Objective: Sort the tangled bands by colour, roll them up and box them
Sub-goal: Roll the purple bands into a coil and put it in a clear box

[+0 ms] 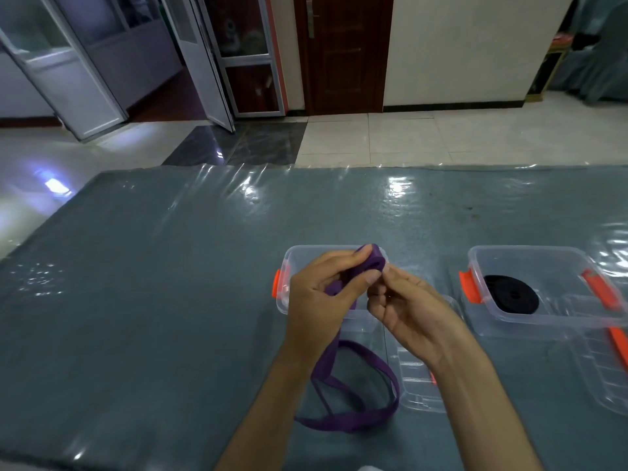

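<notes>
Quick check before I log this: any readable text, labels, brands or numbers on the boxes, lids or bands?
None readable.
Left clear box: no label shows.
Right clear box: no label shows.
Lids: moulded ridges only, no lettering legible.
Purple band: no print visible.
Black rolled band: no print visible.

The left hand (323, 294) and right hand (407, 307) cover most of the near clear box (289, 256), so its contents cannot be told. The rolled end of the purple band (373, 261) is partly hidden by fingers, and how many turns it has is unclear. A lid (421, 385) lies partly under the right forearm. Another lid (605, 362) is cut off by the right edge. The black roll (511, 294) is too dark to show its layers.
</notes>
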A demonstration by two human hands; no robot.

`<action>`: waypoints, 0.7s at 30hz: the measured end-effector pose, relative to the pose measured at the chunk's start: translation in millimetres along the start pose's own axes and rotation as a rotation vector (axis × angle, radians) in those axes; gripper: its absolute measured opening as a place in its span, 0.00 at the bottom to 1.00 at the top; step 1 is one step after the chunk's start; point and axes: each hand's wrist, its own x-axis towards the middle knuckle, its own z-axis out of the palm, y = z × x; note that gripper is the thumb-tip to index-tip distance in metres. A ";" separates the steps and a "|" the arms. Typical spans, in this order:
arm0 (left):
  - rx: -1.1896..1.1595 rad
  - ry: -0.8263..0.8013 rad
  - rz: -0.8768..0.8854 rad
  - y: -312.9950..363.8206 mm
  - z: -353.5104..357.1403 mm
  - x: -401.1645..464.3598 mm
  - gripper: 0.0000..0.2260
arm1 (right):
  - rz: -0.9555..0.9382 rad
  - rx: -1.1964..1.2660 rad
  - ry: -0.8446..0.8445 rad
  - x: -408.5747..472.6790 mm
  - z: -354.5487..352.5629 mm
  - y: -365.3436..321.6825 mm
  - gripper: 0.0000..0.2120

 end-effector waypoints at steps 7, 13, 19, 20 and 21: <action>0.170 -0.042 0.008 -14.7 -8.8 1.4 0.19 | -0.168 -0.347 0.158 4.7 -2.6 2.9 0.06; 0.095 -0.092 -0.066 -12.7 -13.5 5.8 0.18 | -0.522 -0.652 0.071 3.2 4.4 -2.7 0.09; -0.065 -0.119 -0.121 -0.5 -16.7 8.5 0.21 | -0.651 -0.696 0.067 1.8 7.1 -6.3 0.10; -0.133 -0.078 -0.166 2.6 -13.9 9.1 0.21 | -0.671 -0.693 0.069 2.5 8.0 -4.6 0.12; -0.193 -0.030 -0.201 4.6 -11.9 10.2 0.19 | -0.688 -0.701 0.068 2.9 8.2 -2.0 0.13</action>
